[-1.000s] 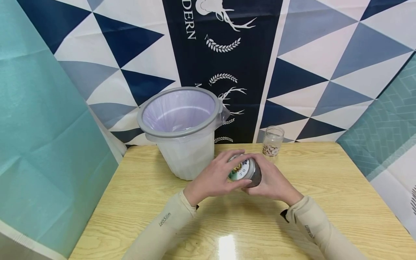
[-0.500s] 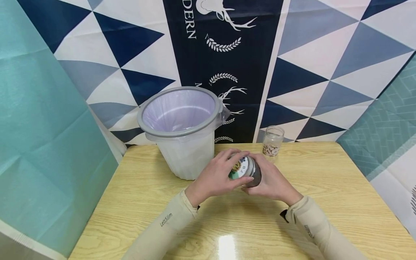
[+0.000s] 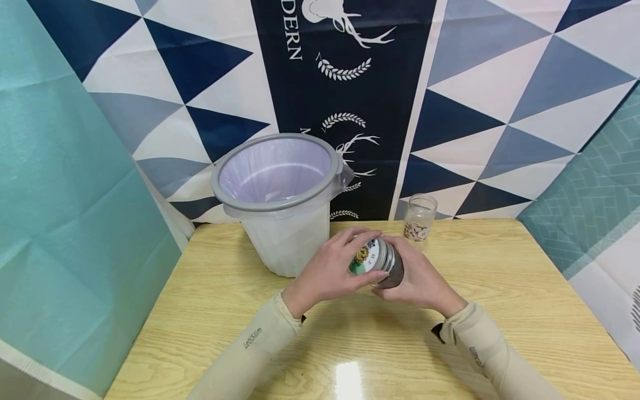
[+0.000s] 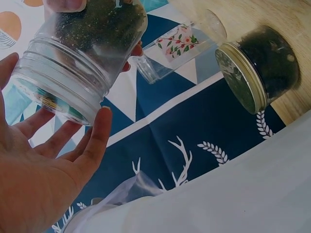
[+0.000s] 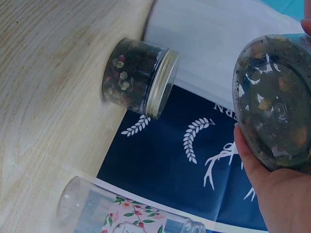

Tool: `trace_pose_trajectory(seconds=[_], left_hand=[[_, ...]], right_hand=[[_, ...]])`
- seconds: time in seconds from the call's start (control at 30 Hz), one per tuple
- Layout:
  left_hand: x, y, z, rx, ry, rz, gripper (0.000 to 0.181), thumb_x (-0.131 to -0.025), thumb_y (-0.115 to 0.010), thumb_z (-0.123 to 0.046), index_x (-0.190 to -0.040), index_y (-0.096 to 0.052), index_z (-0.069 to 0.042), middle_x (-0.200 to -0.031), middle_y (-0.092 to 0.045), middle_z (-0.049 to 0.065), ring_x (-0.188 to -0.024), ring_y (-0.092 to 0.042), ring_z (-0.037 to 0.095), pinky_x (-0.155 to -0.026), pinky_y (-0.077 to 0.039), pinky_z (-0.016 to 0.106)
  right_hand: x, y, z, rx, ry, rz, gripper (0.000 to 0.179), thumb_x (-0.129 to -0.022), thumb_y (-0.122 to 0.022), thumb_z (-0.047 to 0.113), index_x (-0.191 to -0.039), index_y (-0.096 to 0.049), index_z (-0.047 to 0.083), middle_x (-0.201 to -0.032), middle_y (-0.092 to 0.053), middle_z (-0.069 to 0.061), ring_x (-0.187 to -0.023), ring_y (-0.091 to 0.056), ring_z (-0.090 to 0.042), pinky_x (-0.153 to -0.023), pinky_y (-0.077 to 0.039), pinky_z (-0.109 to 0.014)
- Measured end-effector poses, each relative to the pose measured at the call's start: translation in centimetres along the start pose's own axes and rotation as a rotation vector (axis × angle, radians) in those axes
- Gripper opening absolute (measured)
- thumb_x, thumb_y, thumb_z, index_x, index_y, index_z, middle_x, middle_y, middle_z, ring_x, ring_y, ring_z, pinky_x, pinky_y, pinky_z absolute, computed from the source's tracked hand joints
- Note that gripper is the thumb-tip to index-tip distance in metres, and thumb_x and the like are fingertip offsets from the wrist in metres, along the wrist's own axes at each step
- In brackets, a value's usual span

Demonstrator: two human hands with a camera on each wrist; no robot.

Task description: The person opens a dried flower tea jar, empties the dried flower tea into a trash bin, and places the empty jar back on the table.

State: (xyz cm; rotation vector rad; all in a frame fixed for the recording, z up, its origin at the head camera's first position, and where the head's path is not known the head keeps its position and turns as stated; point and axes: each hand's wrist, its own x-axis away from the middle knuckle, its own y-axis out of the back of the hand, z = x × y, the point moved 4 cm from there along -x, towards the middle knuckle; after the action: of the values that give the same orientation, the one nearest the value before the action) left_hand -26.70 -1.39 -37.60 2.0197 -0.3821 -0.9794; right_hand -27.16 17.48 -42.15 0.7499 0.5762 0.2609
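Observation:
Both hands hold a clear jar (image 3: 394, 269) of dark dried bits, tilted above the table with its lid (image 3: 364, 258) facing left. The left hand (image 3: 332, 268) has its fingertips and thumb spread around the lid's edge, which carries a green and white printed top. From the other side the right hand (image 3: 421, 280) grips the jar's body. Ridged rings (image 4: 58, 73) run round its neck in the left wrist view. The right wrist view shows the jar's rounded base (image 5: 277, 107), with pale and orange pieces among the dark contents.
A white bin (image 3: 295, 239) with a grey rim and purple liner stands at the back left. A clear jar (image 3: 419, 219) with a floral label stands behind the right hand. A gold-lidded jar (image 5: 131, 80) of dried flowers, hidden in the head view, stands on the table (image 3: 450, 355).
The left hand has shifted slightly on the lid, and the printed top has turned. More of the ridged band between lid and jar shows. The right hand has hardly moved.

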Motion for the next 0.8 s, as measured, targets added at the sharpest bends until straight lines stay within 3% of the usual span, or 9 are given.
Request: trace_pose_trajectory(seconds=[0.8], left_hand=[[0.8,1.7,0.1,0.062,0.017,-0.029,0.074,-0.086,-0.082,-0.048,-0.147,-0.052,-0.020,-0.146,-0.054,0.001,-0.123,-0.061,0.018,-0.096,-0.057,0.033]], right_hand=[[0.2,0.8,-0.1,-0.006,0.017,-0.020,0.099,-0.062,-0.098,0.021,-0.145,-0.046,0.010,-0.131,-0.064,-0.006,-0.115,-0.066,-0.023,-0.095,-0.058,-0.048]])
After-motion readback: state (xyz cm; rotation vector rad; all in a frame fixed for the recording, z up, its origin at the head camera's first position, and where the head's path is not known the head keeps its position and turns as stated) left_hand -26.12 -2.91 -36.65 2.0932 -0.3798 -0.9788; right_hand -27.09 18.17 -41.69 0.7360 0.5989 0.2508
